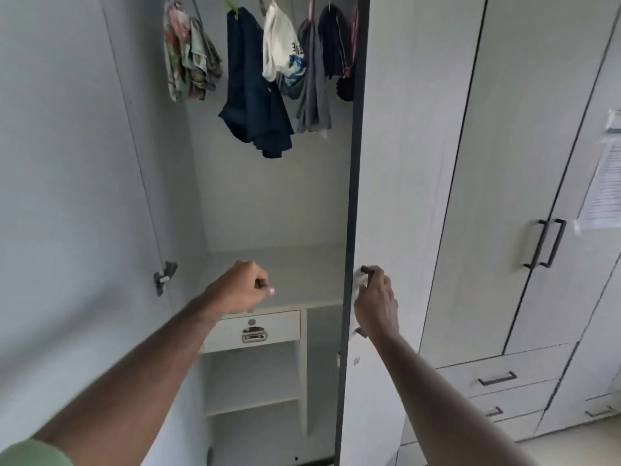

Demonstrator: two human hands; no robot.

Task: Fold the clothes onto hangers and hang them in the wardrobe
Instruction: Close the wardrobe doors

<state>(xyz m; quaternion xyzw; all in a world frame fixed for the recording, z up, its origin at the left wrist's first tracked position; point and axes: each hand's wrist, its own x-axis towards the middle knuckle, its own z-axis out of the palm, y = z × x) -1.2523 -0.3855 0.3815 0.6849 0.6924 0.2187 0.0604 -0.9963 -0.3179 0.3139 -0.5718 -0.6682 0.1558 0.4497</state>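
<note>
Grey-white laminate wardrobe [268,210] stands with its left compartment open. Five lots of clothing hang from the top on hangers: a floral garment [188,58] at left, a navy shirt [252,95], a white printed top [280,45], a grey garment [314,95] and a dark purple garment [336,45] at right, close together. Right hand [376,304] grips the dark handle [366,274] on the right-hand door [400,163], fingers curled round it, the door edge-on to the camera. Left hand [242,287] is held in a fist in front of the inner shelf [295,274]; whether it pinches anything cannot be told. Below the shelf sits a small drawer [255,327] with a metal pull. Left door [67,196] stands swung wide. Paper notice [601,183] is stuck on a neighbouring closed door.
</note>
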